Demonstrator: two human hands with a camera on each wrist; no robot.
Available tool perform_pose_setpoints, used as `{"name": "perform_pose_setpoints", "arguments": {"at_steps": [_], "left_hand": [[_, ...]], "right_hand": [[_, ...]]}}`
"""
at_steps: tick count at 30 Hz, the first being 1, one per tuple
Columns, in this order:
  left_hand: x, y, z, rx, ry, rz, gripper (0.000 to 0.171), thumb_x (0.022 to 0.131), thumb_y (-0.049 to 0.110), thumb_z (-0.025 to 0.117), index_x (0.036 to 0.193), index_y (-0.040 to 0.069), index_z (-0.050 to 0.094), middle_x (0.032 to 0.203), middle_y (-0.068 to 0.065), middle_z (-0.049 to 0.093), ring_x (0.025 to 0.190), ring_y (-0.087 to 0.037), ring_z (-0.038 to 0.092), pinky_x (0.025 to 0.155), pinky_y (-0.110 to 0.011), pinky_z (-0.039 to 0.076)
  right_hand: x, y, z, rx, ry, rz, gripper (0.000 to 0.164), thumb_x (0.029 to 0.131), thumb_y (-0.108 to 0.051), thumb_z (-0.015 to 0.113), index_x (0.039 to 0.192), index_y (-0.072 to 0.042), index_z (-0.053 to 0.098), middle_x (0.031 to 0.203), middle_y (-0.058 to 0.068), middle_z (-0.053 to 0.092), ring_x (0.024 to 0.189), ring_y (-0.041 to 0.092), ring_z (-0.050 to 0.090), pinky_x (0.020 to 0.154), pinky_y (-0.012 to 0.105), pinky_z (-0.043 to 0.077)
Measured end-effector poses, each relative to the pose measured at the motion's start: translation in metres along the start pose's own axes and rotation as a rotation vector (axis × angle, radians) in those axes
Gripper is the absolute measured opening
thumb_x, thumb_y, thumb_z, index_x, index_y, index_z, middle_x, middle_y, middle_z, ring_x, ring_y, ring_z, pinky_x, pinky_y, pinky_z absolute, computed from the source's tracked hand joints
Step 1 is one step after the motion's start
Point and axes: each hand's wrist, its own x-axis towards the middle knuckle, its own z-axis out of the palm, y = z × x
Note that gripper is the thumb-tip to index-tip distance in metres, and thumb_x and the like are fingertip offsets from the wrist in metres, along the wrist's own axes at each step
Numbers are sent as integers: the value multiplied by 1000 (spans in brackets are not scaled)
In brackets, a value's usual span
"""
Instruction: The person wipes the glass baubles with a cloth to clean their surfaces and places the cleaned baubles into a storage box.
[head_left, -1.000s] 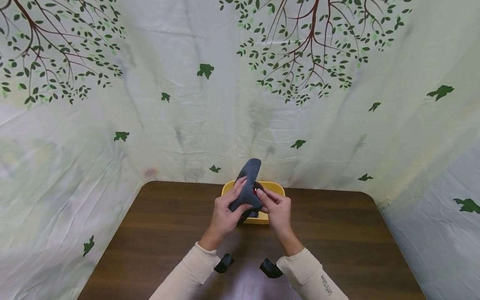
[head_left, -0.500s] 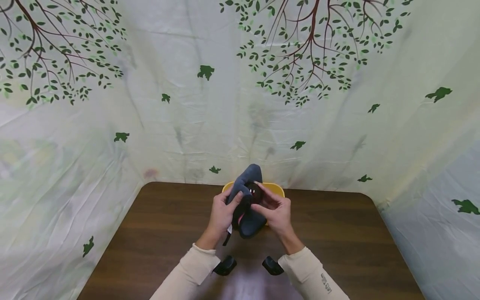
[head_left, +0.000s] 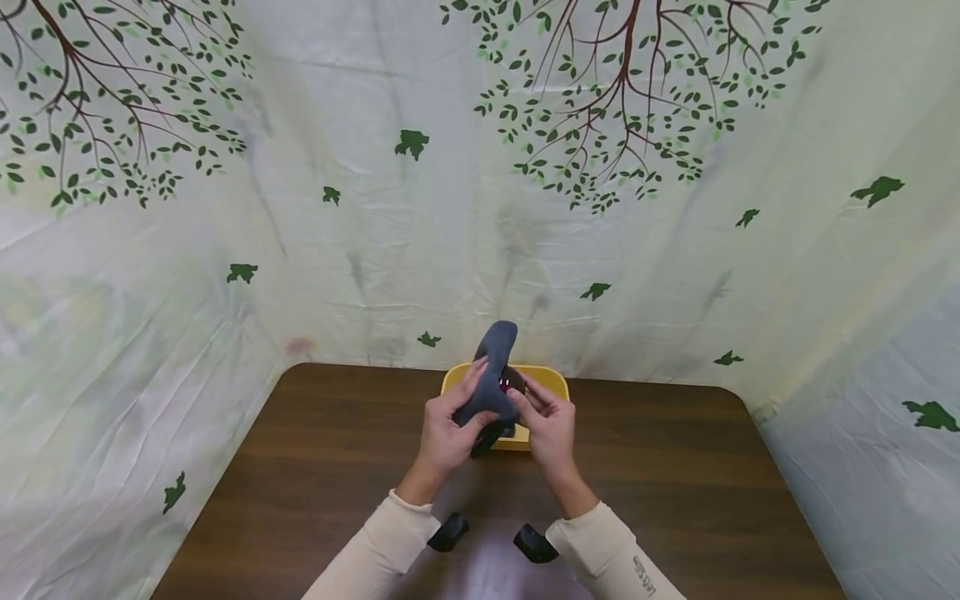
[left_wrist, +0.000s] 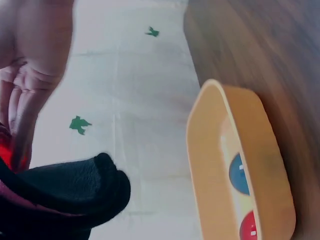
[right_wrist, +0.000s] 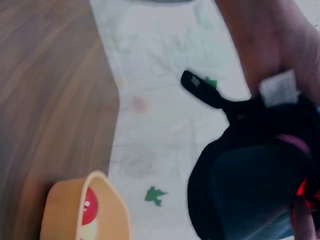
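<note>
My left hand [head_left: 444, 429] grips a dark blue, padded cloth piece [head_left: 491, 383] with its thumb in front and fingers behind. The piece is curved and bent, with dark edging; in the right wrist view it shows a short black strap [right_wrist: 200, 89] and a white label [right_wrist: 279, 89]. At its right side my right hand [head_left: 551, 421] pinches a shiny dark red ball [head_left: 513, 380], partly covered by the cloth. Both hands are raised in front of a yellow bin [head_left: 555, 375]. Inside the bin, the left wrist view shows a blue ball [left_wrist: 239, 173] and a red ball [left_wrist: 248, 227].
The bin stands at the far edge of a brown wooden table [head_left: 337, 467]. Behind the table hangs a pale curtain [head_left: 360, 275] printed with branches and green leaves. A black device [head_left: 448, 532] sits at the left wrist and another black device [head_left: 536, 543] at the right.
Half a second ago the cloth piece was turned so its folds faced me and the ball showed more fully. It has turned back, with its long end up. Both hands stay close together.
</note>
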Motion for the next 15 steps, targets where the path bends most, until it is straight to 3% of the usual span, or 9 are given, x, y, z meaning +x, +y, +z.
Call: {"name": "perform_pose_setpoints", "arguments": {"at_steps": [2,4,7,10,12,15], "left_hand": [[0,-1,1,65,20,59,63,67,-11,79,126,-10,57,128,-27,56,121,-31,55,103,-27,41],[-1,-2,1,86,51,51,63,68,-12,78,127,-11,56,127,-28,57,120,-34,55,103,-27,41],[-3,2,1,0,116,-120,57,75,-12,73,129,-10,54,127,-27,57,115,-23,60,97,-23,46],[-3,4,-1,-205,198,-341,49,84,-8,67,131,-11,52,125,-29,58,104,-12,63,88,-23,51],[-2,4,-1,-337,246,-446,47,88,-6,64,132,-12,49,122,-27,60,99,-9,64,85,-24,53],[-3,4,-2,-428,238,-534,47,91,1,63,132,-15,47,113,-15,67,95,-10,65,84,-26,54]], "right_hand": [[0,-3,3,-27,11,49,36,90,0,65,122,15,58,113,32,62,93,15,69,70,30,57],[0,-6,3,-75,-12,80,37,91,-7,66,123,12,59,114,29,63,95,18,69,72,31,57],[3,-11,-3,-166,-113,81,38,92,-9,65,126,8,59,116,26,64,97,24,68,79,32,56],[8,-14,-12,-272,-248,24,39,90,-3,66,128,5,59,116,23,65,98,28,67,84,33,55],[13,-15,-17,-341,-325,-62,44,85,3,70,127,5,59,116,22,66,97,30,66,85,35,55],[21,-18,-22,-410,-406,-238,51,74,11,76,123,9,60,116,24,65,100,33,65,85,40,55]]}}
